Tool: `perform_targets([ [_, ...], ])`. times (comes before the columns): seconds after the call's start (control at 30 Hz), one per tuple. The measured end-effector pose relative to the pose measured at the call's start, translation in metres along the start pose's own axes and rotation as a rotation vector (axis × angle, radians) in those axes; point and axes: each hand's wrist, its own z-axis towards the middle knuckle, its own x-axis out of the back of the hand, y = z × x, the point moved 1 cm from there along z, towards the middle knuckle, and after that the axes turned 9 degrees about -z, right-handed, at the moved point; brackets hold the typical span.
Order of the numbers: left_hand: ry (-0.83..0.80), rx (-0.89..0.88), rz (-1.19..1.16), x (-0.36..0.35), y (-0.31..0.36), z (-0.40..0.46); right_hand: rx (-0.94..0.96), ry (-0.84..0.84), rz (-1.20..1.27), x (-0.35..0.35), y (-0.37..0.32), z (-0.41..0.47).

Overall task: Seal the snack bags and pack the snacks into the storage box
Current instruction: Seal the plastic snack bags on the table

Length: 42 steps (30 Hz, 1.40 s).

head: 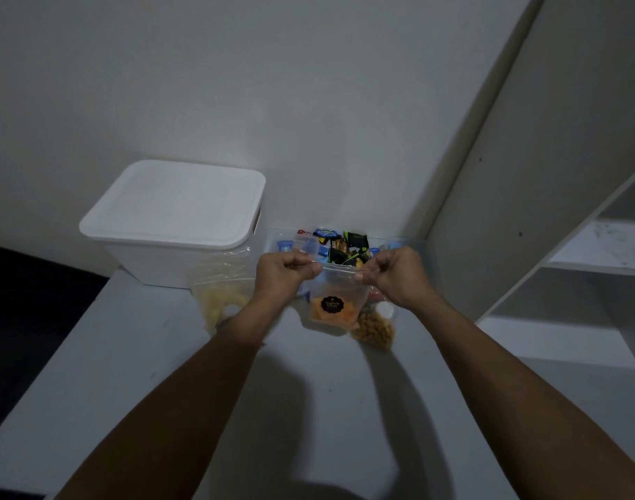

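Observation:
I hold a clear zip bag of orange snacks [331,307] with a round black label above the table. My left hand [281,274] pinches the left end of its top strip and my right hand [393,274] pinches the right end. The white storage box [143,258] stands at the back left with its white lid [175,202] on. A clear bag of pale yellow snacks [220,301] lies against the box's front. A bag of brown snacks [375,330] lies under the held bag. Behind my hands lies a pile of small wrapped snacks [345,245] in blue, black and red.
The grey table [309,409] meets a white wall at the back, and its left edge drops to dark floor. A white shelf unit [579,247] with open compartments stands at the right.

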Motion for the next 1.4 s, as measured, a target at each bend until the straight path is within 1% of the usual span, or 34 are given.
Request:
perform_targets([
  [0.07,0.021,-0.032,0.048,-0.003,-0.001,0.000,-0.001,0.003,0.017,-0.002,-0.001,0.000],
  [0.17,0.164,-0.034,0.083,-0.007,0.001,-0.005,0.004,0.015,0.036,-0.004,-0.003,0.001],
  [0.2,0.181,-0.010,0.078,-0.007,0.001,-0.005,0.008,0.022,0.041,-0.005,-0.003,0.001],
  [0.3,0.113,0.143,-0.077,-0.009,0.001,-0.005,0.042,0.043,0.031,-0.008,-0.004,-0.002],
  [0.37,0.091,0.210,-0.171,-0.007,0.002,-0.006,0.069,0.045,0.025,-0.009,-0.003,-0.006],
  [0.5,0.029,0.204,-0.229,-0.003,0.002,-0.007,0.110,0.053,0.064,-0.012,-0.003,-0.009],
  [0.67,0.054,0.215,-0.284,0.003,0.001,-0.009,0.164,-0.003,0.108,-0.017,-0.008,-0.013],
  [0.8,0.029,0.216,-0.362,0.009,0.000,-0.014,0.092,-0.055,0.240,-0.024,-0.011,-0.017],
  [0.87,0.024,0.196,-0.370,0.013,-0.002,-0.017,0.068,-0.093,0.266,-0.028,-0.012,-0.020],
  [1.0,0.007,0.168,-0.305,0.022,-0.011,-0.019,0.028,-0.170,0.215,-0.034,-0.016,-0.021],
  [1.13,-0.033,0.148,-0.240,0.031,-0.013,-0.023,-0.009,-0.173,0.180,-0.041,-0.023,-0.018],
  [1.23,0.000,0.186,-0.212,0.040,-0.013,-0.027,-0.017,-0.193,0.158,-0.052,-0.027,-0.016],
  [1.3,0.036,0.222,-0.188,0.052,-0.012,-0.030,-0.018,-0.257,0.170,-0.063,-0.031,-0.014],
  [1.33,0.039,0.242,-0.162,0.060,-0.012,-0.032,-0.018,-0.289,0.177,-0.068,-0.033,-0.014],
  [1.4,-0.010,0.274,-0.102,0.073,-0.015,-0.033,-0.022,-0.324,0.176,-0.074,-0.036,-0.013],
])
